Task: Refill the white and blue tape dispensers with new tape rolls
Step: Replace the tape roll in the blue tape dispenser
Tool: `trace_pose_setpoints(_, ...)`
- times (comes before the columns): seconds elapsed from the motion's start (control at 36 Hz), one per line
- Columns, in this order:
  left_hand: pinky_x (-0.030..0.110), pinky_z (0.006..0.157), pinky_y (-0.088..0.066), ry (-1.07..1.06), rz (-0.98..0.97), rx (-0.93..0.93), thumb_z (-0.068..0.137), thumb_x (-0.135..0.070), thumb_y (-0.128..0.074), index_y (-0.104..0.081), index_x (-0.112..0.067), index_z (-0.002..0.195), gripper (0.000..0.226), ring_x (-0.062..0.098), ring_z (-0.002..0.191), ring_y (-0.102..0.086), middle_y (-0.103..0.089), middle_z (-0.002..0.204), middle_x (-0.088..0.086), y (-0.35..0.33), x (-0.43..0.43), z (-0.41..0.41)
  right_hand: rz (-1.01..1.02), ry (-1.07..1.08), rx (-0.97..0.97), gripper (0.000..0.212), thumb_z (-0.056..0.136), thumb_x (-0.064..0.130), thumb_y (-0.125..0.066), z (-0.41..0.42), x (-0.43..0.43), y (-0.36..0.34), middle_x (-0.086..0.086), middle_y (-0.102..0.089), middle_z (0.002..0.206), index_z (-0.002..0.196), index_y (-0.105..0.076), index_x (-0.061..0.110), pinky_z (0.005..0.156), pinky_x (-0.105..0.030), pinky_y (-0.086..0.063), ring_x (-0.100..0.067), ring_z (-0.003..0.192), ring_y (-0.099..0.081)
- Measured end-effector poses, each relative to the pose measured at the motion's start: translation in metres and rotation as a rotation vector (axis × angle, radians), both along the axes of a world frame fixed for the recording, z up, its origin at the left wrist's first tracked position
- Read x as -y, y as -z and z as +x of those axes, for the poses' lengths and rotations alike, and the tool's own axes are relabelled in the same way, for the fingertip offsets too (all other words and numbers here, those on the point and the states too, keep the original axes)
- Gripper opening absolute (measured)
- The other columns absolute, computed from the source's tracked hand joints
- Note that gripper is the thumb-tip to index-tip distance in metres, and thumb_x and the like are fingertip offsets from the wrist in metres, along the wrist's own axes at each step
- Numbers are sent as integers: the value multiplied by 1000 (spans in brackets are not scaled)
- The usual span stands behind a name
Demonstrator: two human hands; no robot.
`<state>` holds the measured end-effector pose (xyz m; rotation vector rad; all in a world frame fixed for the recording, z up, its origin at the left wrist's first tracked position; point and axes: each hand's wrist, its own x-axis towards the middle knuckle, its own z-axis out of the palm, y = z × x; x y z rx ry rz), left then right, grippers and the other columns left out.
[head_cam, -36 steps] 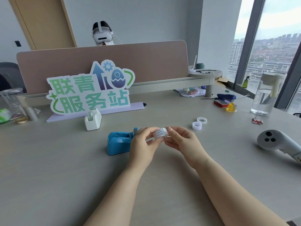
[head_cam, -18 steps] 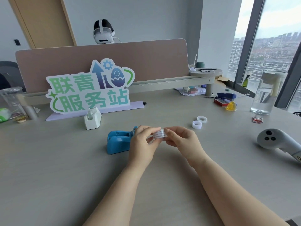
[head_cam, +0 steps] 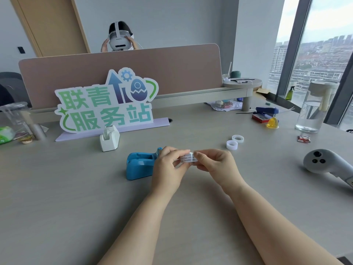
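My left hand [head_cam: 168, 165] and my right hand [head_cam: 214, 163] meet over the middle of the desk. Between their fingertips both pinch a small tape roll [head_cam: 188, 158] with a printed white label around it. Just to the left of my left hand lies the blue tape dispenser [head_cam: 139, 165] on the desk, its front end partly hidden by my fingers. The white tape dispenser [head_cam: 109, 138] stands farther back and to the left, in front of the sign. Two loose tape rolls [head_cam: 235, 141] lie on the desk to the right of my hands.
A green and white sign [head_cam: 107, 104] stands before a brown desk divider [head_cam: 122, 73]. A grey controller [head_cam: 328, 165] lies at the right, with a water jug [head_cam: 315, 109], a stapler [head_cam: 266, 111] and a yellow object [head_cam: 272, 123] behind it. A person with a headset [head_cam: 119, 38] sits opposite.
Both hands keep hold of the tape roll and have turned it slightly between the fingers. The person behind the divider has raised both hands to the headset.
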<state>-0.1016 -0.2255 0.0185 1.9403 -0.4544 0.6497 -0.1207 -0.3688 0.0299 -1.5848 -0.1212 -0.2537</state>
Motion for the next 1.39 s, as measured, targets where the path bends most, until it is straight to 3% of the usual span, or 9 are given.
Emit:
trace_pose_setpoints(0.36,33,80,-56,-13,-17,-1,73,-14,-77,-72,-17,100,27,14,85,-64,-57,91,-6,-1,-1,-1,60,-23,-21,22,92,13,-56,0,0,-1,-13,-76,86,85,-77,13,81,-28,-58,-26,91,-71)
trace_pose_setpoints(0.47,31,80,-56,-8,-11,-10,75,-14,-76,-71,-18,102,28,13,86,-63,-56,92,-6,-2,-2,-1,27,-34,-7,15,87,18,-64,1,1,0,-14,-75,85,87,-77,10,84,-36,-55,-29,89,-70)
trace_pose_setpoints(0.69,24,78,-53,-18,-37,-31,74,-15,-77,-71,-20,101,28,13,87,-63,-57,92,-6,-2,-3,-3,-3,-17,1,31,84,-7,-47,2,0,0,-18,-74,88,89,-75,6,78,-25,-58,-25,85,-71)
trace_pose_setpoints(0.83,24,80,-53,-29,-69,-62,73,-19,-77,-71,-21,103,31,11,89,-63,-58,94,-9,-1,-5,-4,9,0,2,34,85,-8,-43,3,-1,2,-12,-75,89,91,-73,6,73,-21,-57,-18,80,-72)
trace_pose_setpoints(0.97,14,76,-50,-10,-125,-181,77,-27,-74,-67,-28,107,31,8,89,-65,-66,99,-8,-1,-10,-5,62,-55,0,29,92,-3,-45,0,-1,-1,-8,-72,103,105,-69,7,83,-23,-55,-14,89,-70)
trace_pose_setpoints(1.08,30,77,-56,59,-290,-324,72,-42,-76,-64,-37,99,30,15,85,-69,-71,95,-4,-3,-13,-8,103,-173,-14,25,88,4,-60,-3,0,-4,-3,-72,107,111,-67,11,86,-24,-55,-12,95,-68)
trace_pose_setpoints(1.19,26,68,-56,132,-432,-390,76,-29,-73,-61,-27,103,30,13,79,-71,-71,100,9,-9,-12,-14,135,-258,-14,20,84,7,-66,-7,-2,-7,0,-75,96,100,-69,18,85,-25,-54,-11,89,-69)
trace_pose_setpoints(1.31,27,74,-56,113,-353,-336,74,-40,-71,-54,-37,110,40,10,87,-68,-68,106,3,-9,-16,-18,173,-237,-28,22,83,9,-66,-7,-4,-7,-9,-74,102,105,-68,9,90,-30,-55,-18,93,-69)
trace_pose_setpoints(1.39,14,79,-49,67,-170,-174,72,-33,-76,-49,-42,115,52,0,97,-61,-57,114,-13,-11,-22,-23,225,-241,-52,28,79,20,-70,-7,-7,-9,-8,-73,105,104,-70,9,86,-25,-55,-15,95,-69)
